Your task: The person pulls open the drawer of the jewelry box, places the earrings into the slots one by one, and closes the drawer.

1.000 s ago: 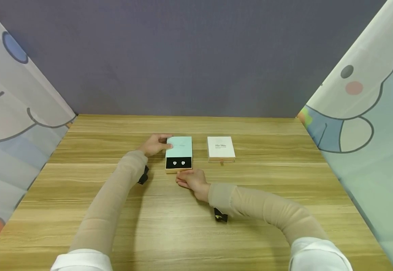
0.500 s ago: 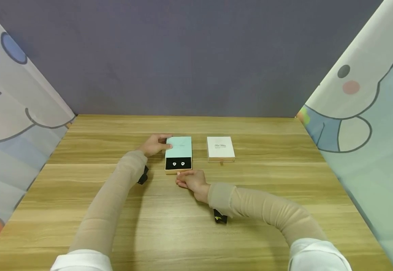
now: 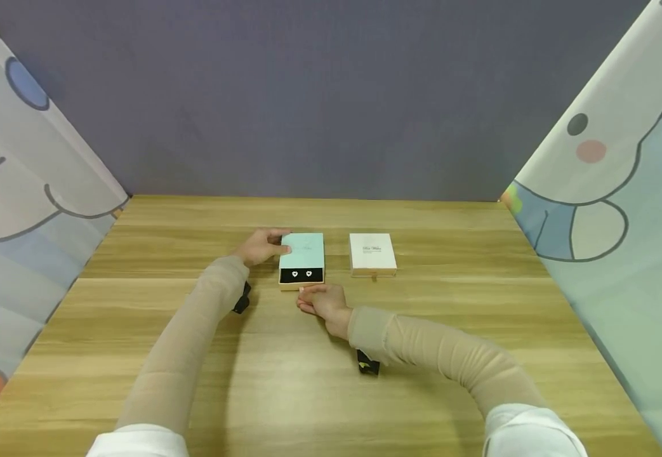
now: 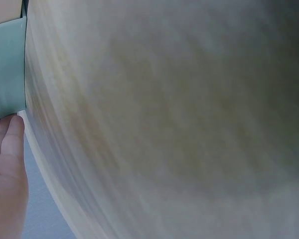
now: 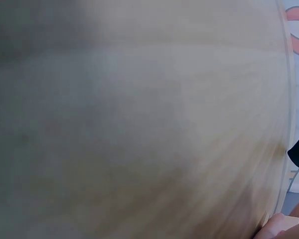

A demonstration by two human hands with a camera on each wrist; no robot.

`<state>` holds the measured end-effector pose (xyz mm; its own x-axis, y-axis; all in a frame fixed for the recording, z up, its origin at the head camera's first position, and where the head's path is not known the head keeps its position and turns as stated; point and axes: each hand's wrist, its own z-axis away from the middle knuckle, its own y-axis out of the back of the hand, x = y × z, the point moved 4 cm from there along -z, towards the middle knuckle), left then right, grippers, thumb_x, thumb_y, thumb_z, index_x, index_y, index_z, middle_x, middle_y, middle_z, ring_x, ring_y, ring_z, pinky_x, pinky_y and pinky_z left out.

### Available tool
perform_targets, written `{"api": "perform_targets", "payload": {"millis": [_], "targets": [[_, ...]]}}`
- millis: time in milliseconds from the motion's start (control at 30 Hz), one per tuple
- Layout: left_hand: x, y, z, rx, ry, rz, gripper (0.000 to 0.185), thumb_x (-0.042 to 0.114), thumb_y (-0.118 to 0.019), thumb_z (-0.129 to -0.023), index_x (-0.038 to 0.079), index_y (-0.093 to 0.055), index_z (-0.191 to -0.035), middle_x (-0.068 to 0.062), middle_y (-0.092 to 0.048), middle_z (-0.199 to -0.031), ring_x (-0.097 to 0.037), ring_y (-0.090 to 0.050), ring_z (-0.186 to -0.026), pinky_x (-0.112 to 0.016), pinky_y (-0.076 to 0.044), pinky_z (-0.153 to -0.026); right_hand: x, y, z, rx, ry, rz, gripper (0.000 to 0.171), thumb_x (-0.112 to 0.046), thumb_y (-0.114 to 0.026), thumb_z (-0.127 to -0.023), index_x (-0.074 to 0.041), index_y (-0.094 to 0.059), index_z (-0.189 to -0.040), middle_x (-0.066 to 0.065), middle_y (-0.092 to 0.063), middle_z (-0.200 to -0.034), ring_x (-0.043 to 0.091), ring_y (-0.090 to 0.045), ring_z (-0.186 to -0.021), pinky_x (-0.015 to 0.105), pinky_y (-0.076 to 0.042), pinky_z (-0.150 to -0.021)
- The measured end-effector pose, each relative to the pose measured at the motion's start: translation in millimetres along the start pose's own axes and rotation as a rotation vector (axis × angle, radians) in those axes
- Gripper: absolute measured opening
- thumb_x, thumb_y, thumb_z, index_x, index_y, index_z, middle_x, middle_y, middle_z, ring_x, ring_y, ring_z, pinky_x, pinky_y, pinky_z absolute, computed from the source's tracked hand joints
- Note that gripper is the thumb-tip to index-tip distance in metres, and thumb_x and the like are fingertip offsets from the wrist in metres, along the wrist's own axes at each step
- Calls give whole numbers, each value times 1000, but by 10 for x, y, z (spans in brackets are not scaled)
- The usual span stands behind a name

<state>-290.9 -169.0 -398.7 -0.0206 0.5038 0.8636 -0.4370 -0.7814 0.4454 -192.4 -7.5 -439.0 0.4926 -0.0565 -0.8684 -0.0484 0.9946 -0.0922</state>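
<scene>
Sliding drawer of mint box [image 3: 301,257] at desk [image 3: 331,355] center, drawer partly out, two earrings [image 3: 301,274] showing. Left hand [image 3: 259,245] grips sleeve's left edge, fingers curled on it; right hand [image 3: 322,299] fingertips press drawer front. Best push straight, sleeve braced. White box [image 3: 372,253] just right.

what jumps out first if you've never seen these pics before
Mid-table, a mint green drawer box stands partly slid open, showing a black tray with two small sparkling earrings. The left hand holds the box's left side, while the right hand is at the drawer's near end. To its right sits a closed white box on the wooden table.
</scene>
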Motion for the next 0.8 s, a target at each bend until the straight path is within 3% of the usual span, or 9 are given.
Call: {"api": "perform_targets", "payload": {"millis": [300,633,800], "targets": [[110,-6,83,-8,8,10,57,15,-59,-90,0,-35,-140,-19,-30,-146,-36,-29,-134,-47,-28,-110,-18,6,-39,3,-23,2,17,0,-63,-83,7,-63,-99,18,-69,-90,9,-66,-65,22,-56,-69],[-183,14,-118,17,8,-6,59,23,-62,-88,10,-38,-140,-13,-31,-147,-33,-30,-134,-47,-28,-110,-51,0,-79,7,-47,9,16,-2,-64,-84,5,-65,-98,17,-69,-91,11,-67,-68,24,-57,-70],[-241,6,-156,18,1,-9,59,24,-62,-88,10,-38,-140,-14,-32,-147,-33,-31,-133,-47,-29,-109,-52,2,-94,5,-48,-3,16,-1,-63,-84,6,-65,-98,17,-70,-90,10,-66,-66,23,-56,-69]]}}
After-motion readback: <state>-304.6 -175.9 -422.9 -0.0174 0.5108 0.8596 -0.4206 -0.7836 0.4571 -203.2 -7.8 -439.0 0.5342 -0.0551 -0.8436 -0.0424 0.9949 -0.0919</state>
